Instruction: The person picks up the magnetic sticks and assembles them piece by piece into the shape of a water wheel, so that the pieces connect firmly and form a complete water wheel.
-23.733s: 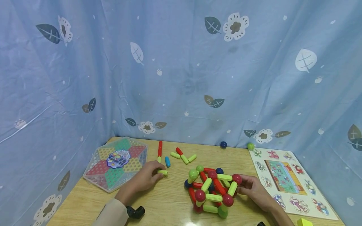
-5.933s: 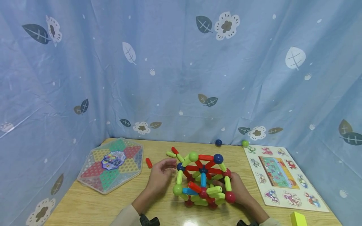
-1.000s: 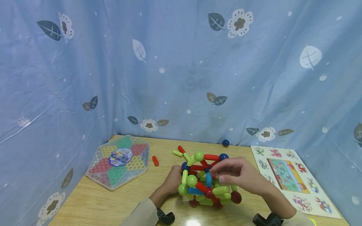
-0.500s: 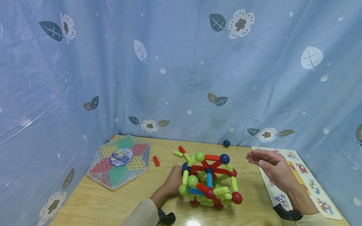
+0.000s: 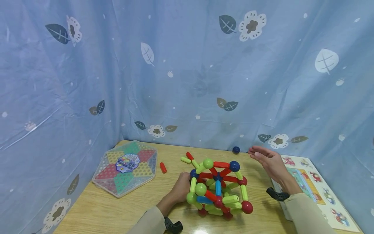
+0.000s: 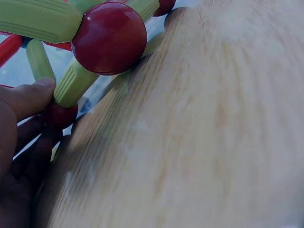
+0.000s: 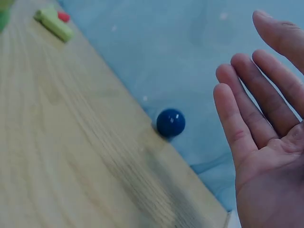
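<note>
A structure of magnetic rods and balls, coloured red, green and blue, stands on the table in the head view. My left hand holds its left side. In the left wrist view the thumb lies against a green rod beside a dark red ball, with fingers curled underneath; the head view hides most of these fingers. At the back edge sits a loose blue ball. My right hand hovers to the right of that ball, fingers extended, holding nothing; the right wrist view shows a gap between them.
Loose green and red rods lie behind the structure, and a single red rod lies left of them. A hexagonal Chinese checkers board occupies the left side. A picture puzzle board lies right, partly under the right forearm. Curtains border the table.
My right hand has left the structure and moved right, then back toward the blue ball. The left hand keeps its hold. Since 5.9 s ago, the green ball went from the back edge onto the structure.
</note>
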Demonstrator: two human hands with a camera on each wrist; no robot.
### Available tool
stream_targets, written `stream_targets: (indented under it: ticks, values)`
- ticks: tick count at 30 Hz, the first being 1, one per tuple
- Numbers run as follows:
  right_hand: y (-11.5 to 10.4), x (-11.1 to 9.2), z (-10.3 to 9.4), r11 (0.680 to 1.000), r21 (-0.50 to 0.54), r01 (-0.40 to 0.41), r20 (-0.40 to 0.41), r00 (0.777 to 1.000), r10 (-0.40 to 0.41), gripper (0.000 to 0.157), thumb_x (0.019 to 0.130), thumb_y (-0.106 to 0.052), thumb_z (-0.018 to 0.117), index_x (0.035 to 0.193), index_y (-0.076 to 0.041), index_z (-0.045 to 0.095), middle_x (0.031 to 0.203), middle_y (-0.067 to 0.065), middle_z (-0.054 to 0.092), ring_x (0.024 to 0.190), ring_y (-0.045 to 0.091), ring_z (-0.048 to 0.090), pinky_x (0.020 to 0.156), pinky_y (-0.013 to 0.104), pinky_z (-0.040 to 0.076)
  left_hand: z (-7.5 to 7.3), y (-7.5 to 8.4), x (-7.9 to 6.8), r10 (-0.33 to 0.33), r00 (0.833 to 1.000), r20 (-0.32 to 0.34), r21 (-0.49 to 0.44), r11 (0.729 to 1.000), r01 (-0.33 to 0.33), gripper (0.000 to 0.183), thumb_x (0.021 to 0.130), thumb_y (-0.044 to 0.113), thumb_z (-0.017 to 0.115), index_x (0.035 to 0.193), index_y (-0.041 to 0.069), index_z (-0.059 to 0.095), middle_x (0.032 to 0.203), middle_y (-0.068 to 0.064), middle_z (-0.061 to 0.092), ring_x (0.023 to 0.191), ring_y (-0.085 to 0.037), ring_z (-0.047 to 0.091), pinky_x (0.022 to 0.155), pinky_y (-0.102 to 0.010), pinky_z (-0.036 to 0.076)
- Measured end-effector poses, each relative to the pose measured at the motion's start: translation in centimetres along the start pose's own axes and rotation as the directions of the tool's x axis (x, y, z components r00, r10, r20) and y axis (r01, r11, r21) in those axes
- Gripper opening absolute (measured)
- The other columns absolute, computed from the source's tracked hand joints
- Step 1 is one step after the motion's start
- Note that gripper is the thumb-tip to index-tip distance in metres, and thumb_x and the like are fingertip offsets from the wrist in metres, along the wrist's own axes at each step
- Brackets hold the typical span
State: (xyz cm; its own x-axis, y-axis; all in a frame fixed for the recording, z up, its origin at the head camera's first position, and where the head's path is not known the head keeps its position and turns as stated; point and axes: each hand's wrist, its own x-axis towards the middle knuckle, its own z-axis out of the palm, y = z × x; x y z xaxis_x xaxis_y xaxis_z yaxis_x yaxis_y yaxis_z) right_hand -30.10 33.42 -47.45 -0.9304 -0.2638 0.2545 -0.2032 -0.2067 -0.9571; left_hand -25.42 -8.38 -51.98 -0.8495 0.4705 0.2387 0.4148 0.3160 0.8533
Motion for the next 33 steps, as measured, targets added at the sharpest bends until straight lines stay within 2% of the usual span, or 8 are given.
stream_targets:
  ticks: [5, 10, 15, 19, 22, 25, 28, 33]
  values:
    - [1.1, 1.9, -0.2, 0.986, -0.138, -0.091, -0.115, 0.991, 0.075, 0.05, 0.112, -0.011, 0.064, 0.156, 0.008, 0.052, 0.131, -0.008, 0.078, 0.125, 0.008, 0.073, 0.108, 0.027, 0.057, 0.2, 0.0, 0.0, -0.009, 1.0, 0.0, 0.003, 1.0, 0.009, 0.016, 0.1, -0.002, 0.07, 0.089, 0.007, 0.078, 0.078, 0.002, 0.073, 0.073, 0.001, 0.055, 0.071, -0.018, 0.051]
    - [2.1, 3.0, -0.1, 0.887, -0.397, -0.235, -0.268, 0.954, 0.133, 0.06, 0.106, -0.035, 0.075, 0.153, -0.001, 0.06, 0.125, -0.018, 0.077, 0.115, -0.003, 0.072, 0.099, 0.02, 0.059, 0.4, 0.1, 0.1, -0.02, 1.0, 0.022, -0.026, 0.999, 0.02, 0.014, 0.1, 0.0, 0.071, 0.092, 0.008, 0.079, 0.08, 0.005, 0.074, 0.074, 0.002, 0.056, 0.072, -0.018, 0.051]
    - [3.0, 4.1, 0.6, 0.791, -0.539, -0.288, -0.328, 0.937, 0.117, 0.058, 0.104, -0.041, 0.077, 0.148, -0.005, 0.068, 0.138, 0.01, 0.075, 0.104, -0.006, 0.07, 0.091, 0.018, 0.059, 0.4, 0.2, 0.1, -0.012, 1.0, 0.025, -0.036, 0.999, 0.013, 0.017, 0.101, -0.002, 0.068, 0.09, 0.008, 0.078, 0.079, 0.006, 0.072, 0.073, 0.001, 0.055, 0.071, -0.017, 0.049]
    - [3.9, 5.0, 1.4, 0.7, -0.658, -0.277, -0.328, 0.942, 0.064, 0.052, 0.104, -0.038, 0.078, 0.143, -0.005, 0.072, 0.14, 0.021, 0.073, 0.115, 0.018, 0.076, 0.091, 0.016, 0.057, 0.4, 0.3, 0.1, -0.013, 1.0, 0.025, -0.028, 1.0, 0.014, 0.018, 0.101, -0.002, 0.068, 0.09, 0.008, 0.078, 0.079, 0.006, 0.072, 0.073, 0.002, 0.055, 0.072, -0.017, 0.049]
    - [4.8, 5.5, 2.0, 0.638, -0.732, -0.241, -0.313, 0.95, 0.0, 0.046, 0.102, -0.031, 0.08, 0.139, -0.004, 0.074, 0.134, 0.021, 0.076, 0.124, 0.041, 0.073, 0.098, 0.032, 0.061, 0.4, 0.3, 0.1, -0.021, 1.0, 0.019, -0.029, 0.999, 0.022, 0.019, 0.101, -0.001, 0.069, 0.088, 0.009, 0.077, 0.078, 0.008, 0.071, 0.073, 0.002, 0.055, 0.071, -0.017, 0.049]
    - [5.5, 5.6, 2.2, 0.594, -0.771, -0.23, -0.321, 0.946, -0.049, 0.041, 0.102, -0.026, 0.081, 0.135, -0.003, 0.076, 0.129, 0.021, 0.078, 0.12, 0.041, 0.075, 0.102, 0.046, 0.06, 0.4, 0.2, 0.1, -0.022, 1.0, 0.02, -0.031, 0.999, 0.023, 0.02, 0.102, 0.0, 0.07, 0.085, 0.009, 0.076, 0.076, 0.01, 0.068, 0.072, 0.002, 0.054, 0.07, -0.017, 0.048]
    - [5.4, 5.1, 2.5, 0.611, -0.748, -0.261, -0.354, 0.935, -0.034, 0.043, 0.103, -0.031, 0.079, 0.138, -0.005, 0.075, 0.132, 0.02, 0.077, 0.12, 0.036, 0.074, 0.096, 0.03, 0.057, 0.4, 0.1, 0.1, -0.023, 1.0, 0.021, -0.027, 0.999, 0.023, 0.021, 0.102, -0.001, 0.07, 0.084, 0.008, 0.075, 0.076, 0.01, 0.067, 0.072, 0.002, 0.053, 0.07, -0.017, 0.048]
    - [3.4, 3.3, 3.6, 0.765, -0.558, -0.322, -0.389, 0.916, 0.101, 0.059, 0.105, -0.045, 0.075, 0.149, -0.008, 0.067, 0.133, 0.007, 0.076, 0.114, 0.01, 0.07, 0.088, 0.013, 0.055, 0.1, 0.0, 0.1, -0.025, 1.0, 0.004, -0.018, 1.0, 0.025, 0.021, 0.1, -0.004, 0.068, 0.086, 0.007, 0.077, 0.077, 0.006, 0.071, 0.072, 0.002, 0.055, 0.071, -0.017, 0.049]
